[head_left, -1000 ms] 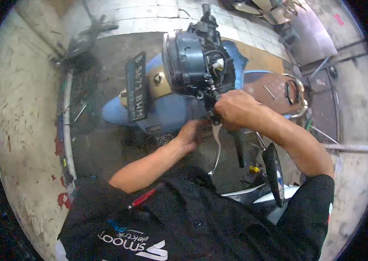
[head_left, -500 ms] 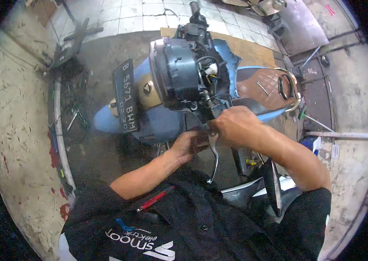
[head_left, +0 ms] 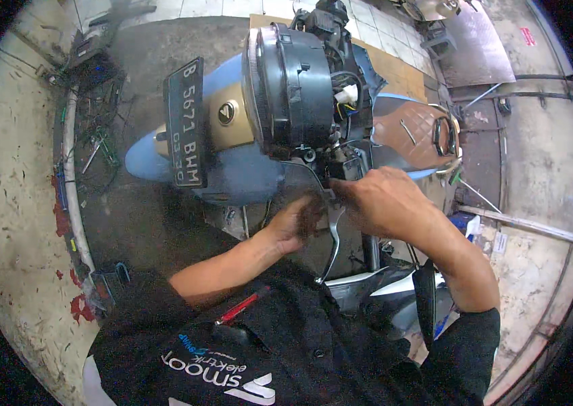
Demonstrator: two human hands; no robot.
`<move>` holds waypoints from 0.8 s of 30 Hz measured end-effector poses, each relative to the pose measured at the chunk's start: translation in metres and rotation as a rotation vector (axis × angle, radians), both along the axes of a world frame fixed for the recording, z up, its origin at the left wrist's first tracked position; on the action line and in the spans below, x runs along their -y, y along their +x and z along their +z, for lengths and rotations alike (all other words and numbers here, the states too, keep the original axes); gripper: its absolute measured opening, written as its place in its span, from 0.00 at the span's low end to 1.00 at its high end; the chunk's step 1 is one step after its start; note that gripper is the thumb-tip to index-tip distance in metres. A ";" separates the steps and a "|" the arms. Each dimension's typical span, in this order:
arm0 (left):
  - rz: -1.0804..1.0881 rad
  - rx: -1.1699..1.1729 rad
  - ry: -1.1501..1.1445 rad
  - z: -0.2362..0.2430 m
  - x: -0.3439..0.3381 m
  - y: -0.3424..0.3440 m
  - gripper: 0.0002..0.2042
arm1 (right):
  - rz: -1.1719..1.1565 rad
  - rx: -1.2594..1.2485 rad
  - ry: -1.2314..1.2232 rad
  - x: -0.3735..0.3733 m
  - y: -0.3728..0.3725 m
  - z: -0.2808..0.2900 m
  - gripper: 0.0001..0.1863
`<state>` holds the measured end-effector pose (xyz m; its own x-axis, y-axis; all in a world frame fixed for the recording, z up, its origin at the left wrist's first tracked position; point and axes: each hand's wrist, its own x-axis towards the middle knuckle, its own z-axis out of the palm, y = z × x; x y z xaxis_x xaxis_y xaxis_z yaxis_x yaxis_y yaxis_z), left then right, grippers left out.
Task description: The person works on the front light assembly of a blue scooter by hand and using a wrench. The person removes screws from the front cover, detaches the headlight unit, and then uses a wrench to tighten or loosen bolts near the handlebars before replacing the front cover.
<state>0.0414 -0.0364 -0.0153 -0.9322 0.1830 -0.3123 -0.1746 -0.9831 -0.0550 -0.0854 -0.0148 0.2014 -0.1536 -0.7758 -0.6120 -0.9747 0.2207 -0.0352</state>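
Observation:
A blue scooter stands in front of me with its handlebar cover off. Its silver brake lever (head_left: pixel 335 247) points toward me from the bar end. My right hand (head_left: pixel 386 201) is closed at the lever's mount, beside a black box-shaped part (head_left: pixel 346 166); what its fingers grip, if anything, is hidden. On the lever's left side, my left hand (head_left: pixel 292 224) reaches up with its palm partly showing. Its fingertips are dark and blurred, so their grip cannot be made out. The round headlight housing (head_left: pixel 293 91) sits just beyond both hands, with a white connector (head_left: pixel 347 93) and loose wires behind it.
A wrench (head_left: pixel 408 130) and a black loop-shaped part (head_left: pixel 443 137) lie on the brown quilted seat (head_left: pixel 395 139). Below my right forearm hangs a dark mirror (head_left: pixel 425 304), near white-and-grey bodywork (head_left: pixel 388 287). Tools (head_left: pixel 97 152) lie along the left wall. Cardboard (head_left: pixel 398 64) covers floor beyond.
The view has shifted closer, so the scooter looks larger and the headlight sits higher. Both hands stay around the lever's mount; the left fingers now look more blurred.

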 end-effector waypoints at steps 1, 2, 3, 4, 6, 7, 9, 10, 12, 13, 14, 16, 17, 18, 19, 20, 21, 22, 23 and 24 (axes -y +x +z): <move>-0.004 0.000 -0.002 0.002 0.002 0.000 0.19 | -0.010 -0.023 0.004 0.002 0.001 0.002 0.10; -0.027 -0.019 -0.043 0.004 0.004 0.002 0.19 | -0.018 -0.046 0.008 0.003 0.002 0.002 0.11; -0.040 -0.028 -0.064 0.005 0.006 0.002 0.19 | -0.020 -0.045 0.006 0.003 0.001 0.001 0.11; -0.050 -0.037 -0.088 0.006 0.008 0.002 0.20 | -0.042 -0.032 0.030 0.004 -0.001 0.000 0.16; -0.039 -0.088 -0.114 0.007 0.011 0.002 0.19 | -0.062 -0.018 0.049 0.006 -0.002 -0.001 0.21; -0.040 -0.090 -0.118 0.005 0.012 0.002 0.19 | -0.048 -0.036 0.018 0.008 0.000 0.000 0.17; -0.013 -0.171 -0.163 -0.001 0.012 0.003 0.19 | -0.035 -0.055 -0.018 0.013 0.002 0.002 0.14; -0.016 -0.171 -0.165 -0.003 0.010 0.003 0.19 | -0.049 -0.026 -0.049 0.016 0.000 0.002 0.13; 0.029 -0.076 -0.137 -0.006 0.006 0.004 0.18 | -0.067 0.003 -0.084 0.020 -0.009 -0.002 0.13; 0.022 -0.077 -0.140 -0.008 0.003 0.004 0.18 | -0.054 0.065 -0.045 0.021 -0.018 -0.007 0.11; 0.034 -0.021 -0.207 -0.010 -0.001 0.004 0.17 | -0.042 0.127 -0.007 0.023 -0.023 -0.009 0.11; 0.039 0.036 -0.279 -0.018 -0.005 0.004 0.17 | 0.012 0.092 0.093 0.035 -0.028 -0.010 0.11; 0.051 0.030 -0.291 -0.021 -0.005 0.003 0.17 | 0.071 0.057 0.197 0.042 -0.023 -0.009 0.11; 0.061 0.024 -0.303 -0.025 -0.006 0.004 0.17 | -0.030 0.043 0.241 0.051 -0.014 -0.004 0.11; 0.045 0.024 -0.306 -0.019 -0.003 0.005 0.17 | -0.045 0.047 0.237 0.056 -0.010 -0.006 0.11; 0.043 0.014 -0.284 -0.006 0.001 0.006 0.17 | -0.010 0.008 0.282 0.059 -0.008 -0.007 0.11; 0.040 0.004 -0.260 0.002 0.003 0.007 0.18 | 0.024 -0.031 0.329 0.059 -0.009 -0.008 0.11; 0.032 0.007 -0.266 -0.005 0.005 0.011 0.18 | 0.023 0.005 0.242 0.059 -0.010 -0.015 0.11; 0.059 -0.049 -0.194 -0.013 0.006 0.010 0.19 | 0.006 0.004 0.238 0.059 -0.009 -0.017 0.11; 0.064 -0.079 -0.158 -0.020 0.005 0.010 0.19 | 0.000 -0.048 0.230 0.060 -0.006 -0.019 0.11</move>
<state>0.0510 -0.0411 -0.0354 -0.9630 0.0774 -0.2580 -0.1095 -0.9876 0.1123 -0.0915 -0.0746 0.1827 -0.1866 -0.6165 -0.7649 -0.9740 0.2177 0.0622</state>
